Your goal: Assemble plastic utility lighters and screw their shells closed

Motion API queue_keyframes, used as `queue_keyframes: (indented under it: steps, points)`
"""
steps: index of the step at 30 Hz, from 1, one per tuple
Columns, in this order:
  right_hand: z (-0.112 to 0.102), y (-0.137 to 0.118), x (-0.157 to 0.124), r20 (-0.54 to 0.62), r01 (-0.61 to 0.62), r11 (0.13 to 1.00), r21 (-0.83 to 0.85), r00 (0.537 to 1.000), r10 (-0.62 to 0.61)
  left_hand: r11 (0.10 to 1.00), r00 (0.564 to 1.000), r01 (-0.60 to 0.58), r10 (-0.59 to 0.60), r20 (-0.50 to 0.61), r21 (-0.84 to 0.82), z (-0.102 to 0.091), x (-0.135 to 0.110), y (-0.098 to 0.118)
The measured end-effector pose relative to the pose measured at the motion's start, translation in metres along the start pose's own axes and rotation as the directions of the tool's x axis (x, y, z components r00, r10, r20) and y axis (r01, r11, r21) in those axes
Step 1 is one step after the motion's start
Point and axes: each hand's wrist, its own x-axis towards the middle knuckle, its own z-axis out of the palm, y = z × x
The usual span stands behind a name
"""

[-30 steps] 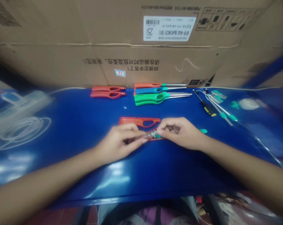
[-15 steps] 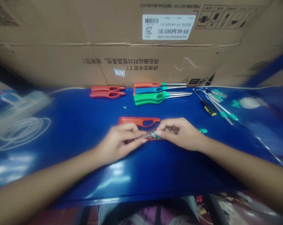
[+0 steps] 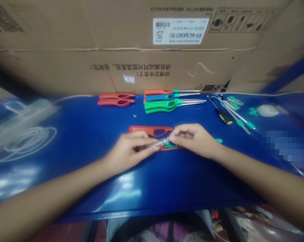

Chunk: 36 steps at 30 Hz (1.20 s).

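My left hand (image 3: 128, 149) is closed, thumb and fingers pinching a clear plastic lighter fuel tank (image 3: 159, 143) over the table. At the tank's right end, my right hand (image 3: 196, 139) has its fingertips pressed together on something too small to make out. Below them lies a red lighter shell half (image 3: 164, 149) with a green piece (image 3: 171, 145) in it, partly covered by the hands. Just behind the fingers rests another red shell half (image 3: 142, 130) with a trigger opening. A green tip (image 3: 219, 140) sticks out past my right wrist.
Two red handles (image 3: 116, 102) and several long-nosed lighters (image 3: 162, 106) lie along the cardboard box (image 3: 111, 33). To the right are a screwdriver (image 3: 224, 116), metal tubes (image 3: 234, 116) and a white round object (image 3: 267, 110). A coiled white cable (image 3: 33, 139) and power strip (image 3: 28, 116) are left.
My right fingertips have shifted slightly up at the tank's end, so more of the green piece in the red shell shows. The left hand keeps its pinch on the tank.
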Motion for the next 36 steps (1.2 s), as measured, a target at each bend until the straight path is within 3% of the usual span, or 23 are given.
queue_keyframes:
  steps: [4, 12, 22, 36]
  points:
    - [-0.0004, 0.0006, 0.0009, -0.003, -0.032, 0.997, 0.07, 0.999, 0.032, 1.0, 1.0, 0.007, -0.007, -0.008, -0.002, 0.0002, -0.0002, -0.0017]
    - [0.0022, 0.0012, 0.0007, -0.038, -0.043, 0.997, 0.058, 0.998, 0.045, 1.0, 1.0, 0.017, -0.018, -0.006, -0.023, 0.0028, 0.0011, -0.0004]
    - [0.004, 0.0036, -0.0019, -0.034, -0.019, 0.997, -0.081, 0.999, 0.016, 0.999, 0.999, 0.03, -0.029, 0.025, -0.037, 0.0016, -0.0002, 0.0002]
    - [0.0026, -0.0019, 0.0003, 0.056, 0.015, 0.995, -0.1, 0.998, -0.009, 0.999, 0.999, 0.03, -0.031, -0.029, -0.011, 0.0025, 0.0037, 0.002]
